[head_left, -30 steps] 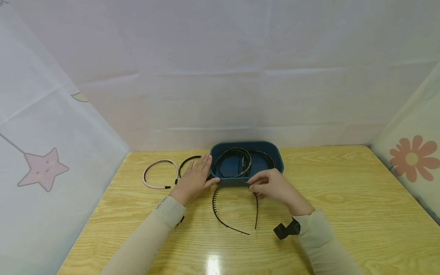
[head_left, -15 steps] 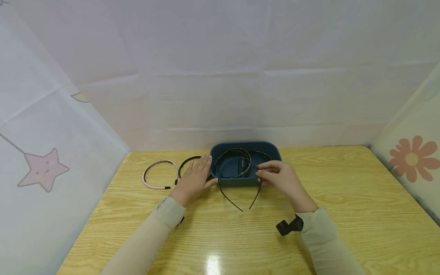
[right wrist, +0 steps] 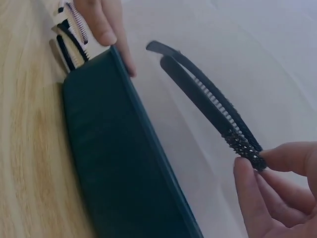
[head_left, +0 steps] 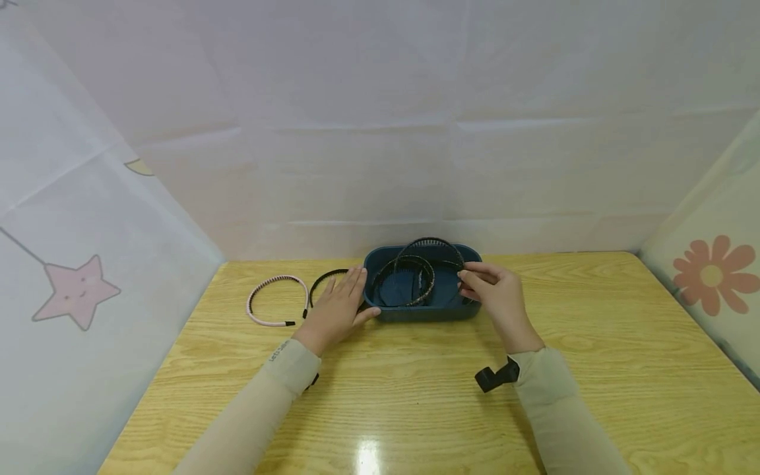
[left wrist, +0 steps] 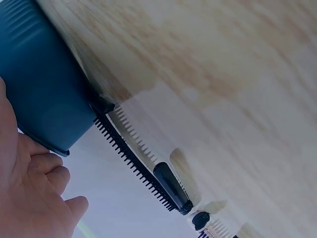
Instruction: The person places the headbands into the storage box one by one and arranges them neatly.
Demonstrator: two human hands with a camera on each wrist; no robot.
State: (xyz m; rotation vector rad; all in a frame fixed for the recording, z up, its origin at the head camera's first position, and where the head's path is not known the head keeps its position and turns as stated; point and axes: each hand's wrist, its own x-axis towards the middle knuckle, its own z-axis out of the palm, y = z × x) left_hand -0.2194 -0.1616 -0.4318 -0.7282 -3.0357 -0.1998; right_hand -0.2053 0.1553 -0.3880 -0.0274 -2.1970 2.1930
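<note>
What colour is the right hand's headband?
The headband is mostly black, glittery where pinched; the right wrist view shows it best.

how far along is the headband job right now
Roughly midway, if the headbands are meant for the blue bin.
Looks done: at least one patterned headband lies inside it.
In hand: the right hand pinches a dark headband over the bin, not yet released.
Apparently left: the pink headband and black toothed headband outside it, on the table.

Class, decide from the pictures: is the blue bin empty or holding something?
Not empty: in the head view, a speckled dark headband sits inside the blue bin.
</note>
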